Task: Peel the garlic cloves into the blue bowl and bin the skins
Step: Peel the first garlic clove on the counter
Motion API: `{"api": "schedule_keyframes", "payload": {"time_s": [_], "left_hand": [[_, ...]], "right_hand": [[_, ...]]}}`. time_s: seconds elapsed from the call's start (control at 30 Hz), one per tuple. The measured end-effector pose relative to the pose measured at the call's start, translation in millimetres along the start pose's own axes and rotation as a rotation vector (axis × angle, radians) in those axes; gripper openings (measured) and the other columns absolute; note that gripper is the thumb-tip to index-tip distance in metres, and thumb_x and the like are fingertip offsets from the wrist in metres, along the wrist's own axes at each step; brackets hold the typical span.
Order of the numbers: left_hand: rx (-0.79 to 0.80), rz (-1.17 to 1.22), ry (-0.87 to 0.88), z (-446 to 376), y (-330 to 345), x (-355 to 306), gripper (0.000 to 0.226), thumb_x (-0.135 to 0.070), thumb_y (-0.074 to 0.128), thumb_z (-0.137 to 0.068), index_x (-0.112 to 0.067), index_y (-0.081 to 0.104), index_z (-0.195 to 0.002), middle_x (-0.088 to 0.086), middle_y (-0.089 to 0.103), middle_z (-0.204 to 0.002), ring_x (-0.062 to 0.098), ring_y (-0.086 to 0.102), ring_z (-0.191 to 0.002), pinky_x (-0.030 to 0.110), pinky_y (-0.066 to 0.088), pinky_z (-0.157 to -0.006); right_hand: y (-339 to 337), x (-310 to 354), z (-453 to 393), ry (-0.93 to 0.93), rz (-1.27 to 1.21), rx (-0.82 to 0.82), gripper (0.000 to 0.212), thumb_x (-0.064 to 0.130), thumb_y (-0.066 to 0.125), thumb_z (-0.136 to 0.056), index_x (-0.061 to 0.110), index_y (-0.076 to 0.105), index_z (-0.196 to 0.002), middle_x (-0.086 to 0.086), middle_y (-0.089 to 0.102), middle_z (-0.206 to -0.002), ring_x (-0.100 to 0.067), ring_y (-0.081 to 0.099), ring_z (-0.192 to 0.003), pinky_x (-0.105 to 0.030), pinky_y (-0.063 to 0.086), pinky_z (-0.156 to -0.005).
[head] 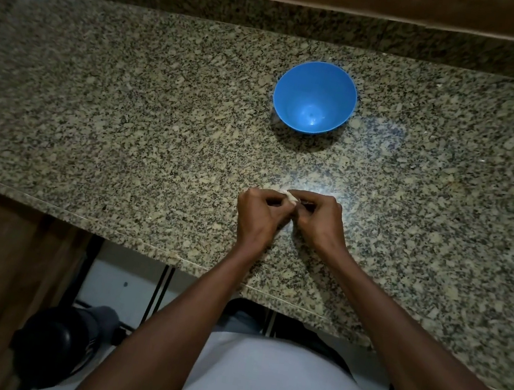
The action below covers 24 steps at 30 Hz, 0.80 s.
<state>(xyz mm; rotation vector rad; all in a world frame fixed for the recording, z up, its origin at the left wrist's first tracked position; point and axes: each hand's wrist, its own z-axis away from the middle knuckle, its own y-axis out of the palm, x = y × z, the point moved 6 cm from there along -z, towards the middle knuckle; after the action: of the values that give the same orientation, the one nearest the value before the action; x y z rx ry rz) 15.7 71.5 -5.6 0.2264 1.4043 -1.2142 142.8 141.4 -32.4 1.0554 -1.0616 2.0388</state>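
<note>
Over speckled granite counter (pixel 128 117), fingers (pixel 276 201) pinching papery clove (pixel 291 197)

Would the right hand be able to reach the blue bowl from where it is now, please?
Probably yes: the countertop between the right hand and the blue bowl is bare, though its fingers currently pinch a garlic clove together with the left hand.

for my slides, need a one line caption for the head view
Both hands, left hand and right hand, pinch a garlic clove near an empty blue bowl.
</note>
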Motion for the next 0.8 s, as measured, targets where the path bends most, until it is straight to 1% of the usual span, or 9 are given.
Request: {"api": "schedule_keyframes", "payload": {"time_s": [0.07, 0.13, 0.2, 0.33, 0.4, 0.47, 0.57, 0.67, 0.8], "left_hand": [[0.034, 0.051, -0.056, -2, -3, 4, 0.018, -0.010, 0.083, -0.084, -0.005, 0.079, -0.101, -0.006, 0.075, -0.080, 0.000, 0.073, -0.064, 0.017, 0.059, -0.060], [0.130, 0.025, -0.037, -9, -8, 5, 0.023, -0.012, 0.085, -0.083, -0.004, 0.078, -0.103, -0.001, 0.077, -0.088, -0.002, 0.073, -0.069, 0.016, 0.058, -0.063], [0.225, -0.080, 0.059, -18, -13, 4, 0.028, -0.021, 0.087, -0.082, -0.006, 0.079, -0.104, 0.001, 0.079, -0.090, 0.001, 0.075, -0.072, 0.023, 0.062, -0.065], [0.280, -0.252, 0.191, -24, -18, 0, 0.028, -0.035, 0.085, -0.084, -0.014, 0.082, -0.101, -0.002, 0.079, -0.080, 0.013, 0.076, -0.069, 0.039, 0.064, -0.062], [0.289, -0.290, 0.220, -25, -18, -2, 0.025, -0.034, 0.085, -0.085, -0.013, 0.083, -0.099, -0.001, 0.079, -0.077, 0.012, 0.075, -0.067, 0.039, 0.064, -0.060], [0.268, -0.299, 0.218, -25, -17, -3, 0.023, -0.030, 0.085, -0.085, -0.011, 0.082, -0.098, 0.001, 0.079, -0.078, 0.010, 0.075, -0.067, 0.036, 0.064, -0.060], [0.219, -0.275, 0.197, -22, -14, -3, 0.022, -0.025, 0.084, -0.084, -0.008, 0.082, -0.098, 0.001, 0.078, -0.079, 0.006, 0.073, -0.066, 0.033, 0.064, -0.060], [0.160, -0.252, 0.183, -17, -12, -1, 0.024, -0.021, 0.081, -0.085, -0.004, 0.081, -0.102, 0.004, 0.079, -0.084, 0.009, 0.074, -0.069, 0.033, 0.065, -0.064], [0.091, -0.210, 0.139, -13, -10, -1, 0.017, -0.021, 0.076, -0.084, -0.008, 0.081, -0.093, 0.002, 0.077, -0.077, 0.013, 0.074, -0.066, 0.038, 0.065, -0.063]], "right_hand": [[-1, 0, -1, -0.002, -0.011, 0.004, 0.028, 0.006, 0.071, -0.097, 0.015, 0.076, -0.123, -0.004, 0.078, -0.116, -0.014, 0.076, -0.098, -0.027, 0.063, -0.082], [-1, 1, -3, -0.018, 0.008, 0.036, 0.026, 0.011, 0.073, -0.097, 0.014, 0.077, -0.122, -0.005, 0.078, -0.115, -0.015, 0.075, -0.100, -0.035, 0.064, -0.087], [-1, 6, -4, -0.045, 0.039, 0.083, 0.024, 0.016, 0.074, -0.097, 0.014, 0.078, -0.120, -0.004, 0.080, -0.109, -0.012, 0.076, -0.092, -0.037, 0.066, -0.080], [3, 11, -7, -0.077, 0.082, 0.156, 0.022, 0.018, 0.074, -0.097, 0.017, 0.080, -0.118, -0.002, 0.081, -0.102, -0.010, 0.076, -0.087, -0.041, 0.066, -0.078], [5, 11, -7, -0.072, 0.101, 0.177, 0.023, 0.015, 0.074, -0.095, 0.017, 0.080, -0.118, -0.003, 0.081, -0.104, -0.011, 0.077, -0.087, -0.043, 0.066, -0.078], [5, 10, -7, -0.079, 0.122, 0.174, 0.025, 0.011, 0.073, -0.095, 0.016, 0.079, -0.119, -0.005, 0.080, -0.106, -0.012, 0.076, -0.087, -0.041, 0.066, -0.076], [6, 9, -6, -0.077, 0.154, 0.141, 0.031, 0.004, 0.070, -0.095, 0.013, 0.077, -0.123, -0.008, 0.079, -0.114, -0.013, 0.075, -0.086, -0.025, 0.062, -0.068], [8, 8, -3, -0.074, 0.149, 0.114, 0.033, 0.000, 0.066, -0.095, 0.011, 0.075, -0.125, -0.010, 0.077, -0.119, -0.017, 0.075, -0.095, -0.029, 0.063, -0.081], [10, 10, 0, -0.070, 0.149, 0.060, 0.035, -0.003, 0.063, -0.096, 0.010, 0.074, -0.127, -0.011, 0.077, -0.118, -0.016, 0.075, -0.089, -0.025, 0.062, -0.076]]}}
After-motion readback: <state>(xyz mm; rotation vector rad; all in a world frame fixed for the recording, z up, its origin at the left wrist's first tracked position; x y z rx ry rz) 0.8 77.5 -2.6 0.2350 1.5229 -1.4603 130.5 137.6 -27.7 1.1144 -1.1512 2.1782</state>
